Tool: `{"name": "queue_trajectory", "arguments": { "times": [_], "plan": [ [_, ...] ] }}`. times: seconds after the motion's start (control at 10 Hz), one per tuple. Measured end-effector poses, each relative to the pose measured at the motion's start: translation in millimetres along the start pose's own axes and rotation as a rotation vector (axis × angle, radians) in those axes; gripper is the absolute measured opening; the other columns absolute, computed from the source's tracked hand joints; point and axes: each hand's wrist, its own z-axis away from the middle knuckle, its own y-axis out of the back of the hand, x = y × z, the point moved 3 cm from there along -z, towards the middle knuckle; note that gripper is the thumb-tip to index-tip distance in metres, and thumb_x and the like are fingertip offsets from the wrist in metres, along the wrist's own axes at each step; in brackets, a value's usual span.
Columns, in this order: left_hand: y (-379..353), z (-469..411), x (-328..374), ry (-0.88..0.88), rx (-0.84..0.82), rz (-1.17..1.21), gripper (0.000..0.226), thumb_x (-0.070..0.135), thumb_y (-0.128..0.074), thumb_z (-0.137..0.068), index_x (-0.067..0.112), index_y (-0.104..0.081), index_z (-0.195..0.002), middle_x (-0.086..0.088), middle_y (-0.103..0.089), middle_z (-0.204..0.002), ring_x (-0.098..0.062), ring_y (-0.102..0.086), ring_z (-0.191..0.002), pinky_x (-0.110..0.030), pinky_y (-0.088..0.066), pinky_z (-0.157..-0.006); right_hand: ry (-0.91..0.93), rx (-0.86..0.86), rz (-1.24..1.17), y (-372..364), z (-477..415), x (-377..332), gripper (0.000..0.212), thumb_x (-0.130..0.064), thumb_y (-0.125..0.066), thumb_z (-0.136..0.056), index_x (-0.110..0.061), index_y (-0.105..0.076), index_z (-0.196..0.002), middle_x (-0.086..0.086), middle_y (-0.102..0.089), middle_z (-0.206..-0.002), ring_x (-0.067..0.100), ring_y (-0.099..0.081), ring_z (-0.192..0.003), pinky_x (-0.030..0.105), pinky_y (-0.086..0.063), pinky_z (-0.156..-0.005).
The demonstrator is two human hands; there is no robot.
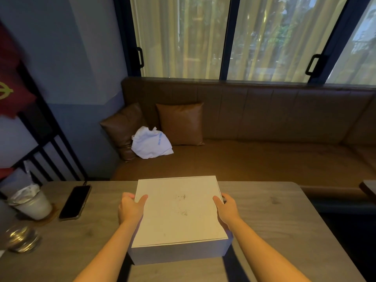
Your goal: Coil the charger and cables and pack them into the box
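A long brown sofa runs under the window, two cushions propped in its corner with a white bag between them. In front of it, the grey tabletop carries a white box, lid closed, sitting at its middle near the person's edge. The left hand clasps the box's left side, thumb lying on the lid; the right hand clasps the right side the same way. To the left lie a dark phone, a plastic cup and a glass.
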Motion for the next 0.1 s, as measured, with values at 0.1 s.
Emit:
{"name": "queue_trajectory", "arguments": {
  "times": [0.1],
  "plan": [
    [-0.9, 0.4, 23.8, -0.141, -0.018, -0.066, 0.038, 0.028, -0.073, -0.08, 0.013, -0.047, -0.104, -0.014, -0.054, -0.106, -0.033, -0.056, -0.097, -0.036, -0.047, -0.072, 0.105, 0.049, 0.139, 0.5, -6.0, -12.6, 0.042, -0.027, -0.054, -0.094, -0.013, -0.046, -0.133, 0.009, -0.054, -0.134, 0.029, -0.054, -0.118, 0.039, -0.048, -0.095]
  ]
}}
